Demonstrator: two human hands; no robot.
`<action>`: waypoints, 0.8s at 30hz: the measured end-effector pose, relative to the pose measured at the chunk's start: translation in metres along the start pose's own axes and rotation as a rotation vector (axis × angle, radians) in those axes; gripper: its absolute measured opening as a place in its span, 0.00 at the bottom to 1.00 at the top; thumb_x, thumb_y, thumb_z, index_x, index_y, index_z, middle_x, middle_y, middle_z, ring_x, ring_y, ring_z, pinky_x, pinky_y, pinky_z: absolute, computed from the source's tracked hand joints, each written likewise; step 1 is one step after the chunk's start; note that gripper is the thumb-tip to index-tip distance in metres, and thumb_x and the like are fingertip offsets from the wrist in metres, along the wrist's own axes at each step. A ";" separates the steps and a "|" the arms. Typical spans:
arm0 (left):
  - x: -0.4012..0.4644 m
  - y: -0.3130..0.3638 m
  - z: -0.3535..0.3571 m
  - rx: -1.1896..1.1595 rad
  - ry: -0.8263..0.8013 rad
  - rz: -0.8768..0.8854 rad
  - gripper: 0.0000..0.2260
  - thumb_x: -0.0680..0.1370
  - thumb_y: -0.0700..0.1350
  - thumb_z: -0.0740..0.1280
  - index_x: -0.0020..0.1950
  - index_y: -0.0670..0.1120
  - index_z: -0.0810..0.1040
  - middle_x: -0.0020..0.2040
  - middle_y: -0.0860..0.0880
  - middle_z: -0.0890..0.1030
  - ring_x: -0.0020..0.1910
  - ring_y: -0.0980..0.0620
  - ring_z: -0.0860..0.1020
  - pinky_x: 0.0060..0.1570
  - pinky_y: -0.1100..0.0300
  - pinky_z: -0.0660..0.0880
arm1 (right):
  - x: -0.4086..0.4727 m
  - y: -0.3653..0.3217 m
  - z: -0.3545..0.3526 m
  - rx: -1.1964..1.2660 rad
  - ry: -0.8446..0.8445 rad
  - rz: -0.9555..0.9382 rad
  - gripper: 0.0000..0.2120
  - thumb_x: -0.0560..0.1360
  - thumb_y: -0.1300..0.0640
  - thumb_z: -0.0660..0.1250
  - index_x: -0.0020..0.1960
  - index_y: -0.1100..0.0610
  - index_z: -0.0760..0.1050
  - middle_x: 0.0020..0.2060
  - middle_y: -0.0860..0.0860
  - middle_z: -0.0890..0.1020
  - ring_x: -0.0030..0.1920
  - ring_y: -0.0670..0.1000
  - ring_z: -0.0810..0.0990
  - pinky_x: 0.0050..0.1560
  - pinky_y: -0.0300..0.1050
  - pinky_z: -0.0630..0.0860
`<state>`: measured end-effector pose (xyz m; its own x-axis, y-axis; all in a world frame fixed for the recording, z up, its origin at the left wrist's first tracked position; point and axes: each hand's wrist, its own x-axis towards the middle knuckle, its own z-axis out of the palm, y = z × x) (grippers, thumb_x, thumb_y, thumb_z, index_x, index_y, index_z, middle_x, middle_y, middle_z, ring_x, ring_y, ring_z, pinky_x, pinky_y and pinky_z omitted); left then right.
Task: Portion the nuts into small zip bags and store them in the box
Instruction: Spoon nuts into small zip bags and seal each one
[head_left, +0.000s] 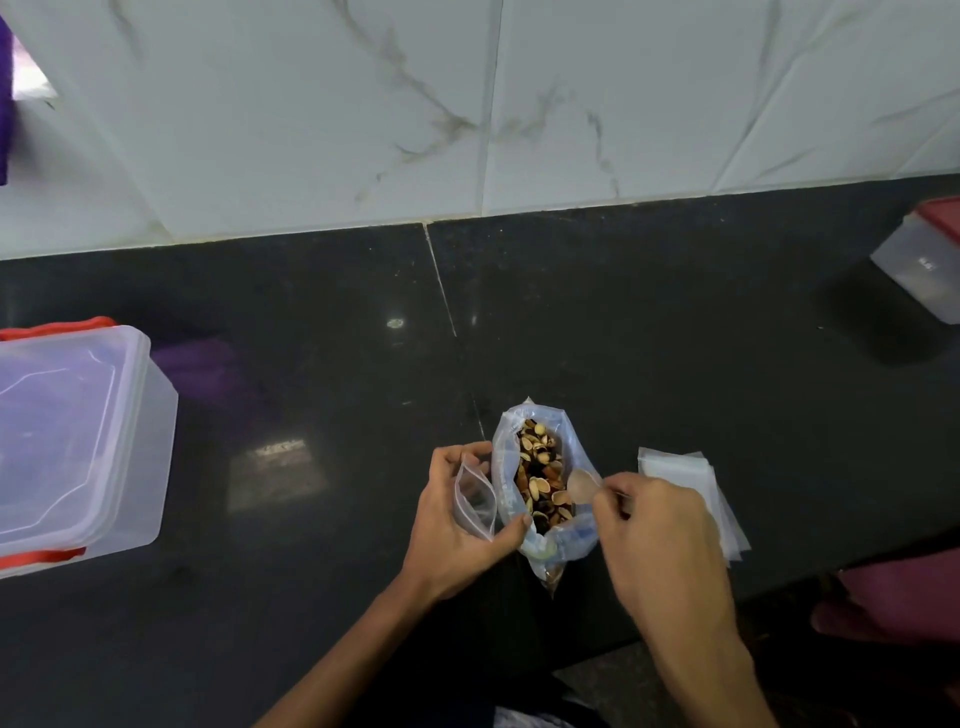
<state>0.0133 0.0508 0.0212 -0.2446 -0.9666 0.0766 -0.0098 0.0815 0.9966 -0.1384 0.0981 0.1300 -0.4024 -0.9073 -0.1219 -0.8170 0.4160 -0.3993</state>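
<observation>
- While the nuts (540, 478) sit heaped in the big open bag (545, 540) standing on the counter (311, 597) just in front of me, my right hand (660, 540) pinches a small spoon (582, 486) whose bowl hovers empty at the bag's mouth.
- My left hand (457, 525) curls around a small zip bag (474, 501), holding it right against the big bag; it looks empty, so no portion seems made yet.
- A stack of spare zip bags (696, 499) lies just beyond my right hand, waiting to be filled.
- The box (78, 441) stands well off to my left with its lid on; I see no filled bags, so I judge scooping, sealing and storing all remain.
</observation>
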 end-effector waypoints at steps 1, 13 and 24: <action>0.001 0.000 0.002 -0.002 0.004 -0.007 0.27 0.65 0.45 0.77 0.57 0.55 0.67 0.58 0.57 0.77 0.58 0.51 0.79 0.52 0.46 0.80 | 0.002 -0.001 0.003 -0.040 -0.025 0.011 0.13 0.80 0.51 0.57 0.43 0.53 0.77 0.30 0.45 0.73 0.29 0.42 0.71 0.26 0.33 0.61; 0.003 -0.006 0.006 -0.013 -0.047 -0.043 0.22 0.68 0.39 0.74 0.53 0.55 0.68 0.58 0.55 0.76 0.58 0.45 0.79 0.52 0.47 0.80 | 0.033 0.037 0.021 0.483 -0.110 0.269 0.09 0.78 0.59 0.63 0.43 0.55 0.81 0.31 0.53 0.82 0.31 0.50 0.79 0.34 0.44 0.76; 0.005 -0.013 0.003 0.038 -0.075 -0.054 0.25 0.67 0.37 0.75 0.58 0.49 0.68 0.57 0.54 0.74 0.55 0.43 0.79 0.48 0.48 0.81 | 0.014 0.028 0.064 1.048 -0.062 0.468 0.08 0.78 0.61 0.63 0.48 0.53 0.80 0.33 0.54 0.82 0.22 0.43 0.70 0.22 0.33 0.68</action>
<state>0.0096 0.0453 0.0086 -0.3144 -0.9491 0.0186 -0.0616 0.0400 0.9973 -0.1403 0.0933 0.0588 -0.5310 -0.6907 -0.4909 0.1644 0.4843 -0.8593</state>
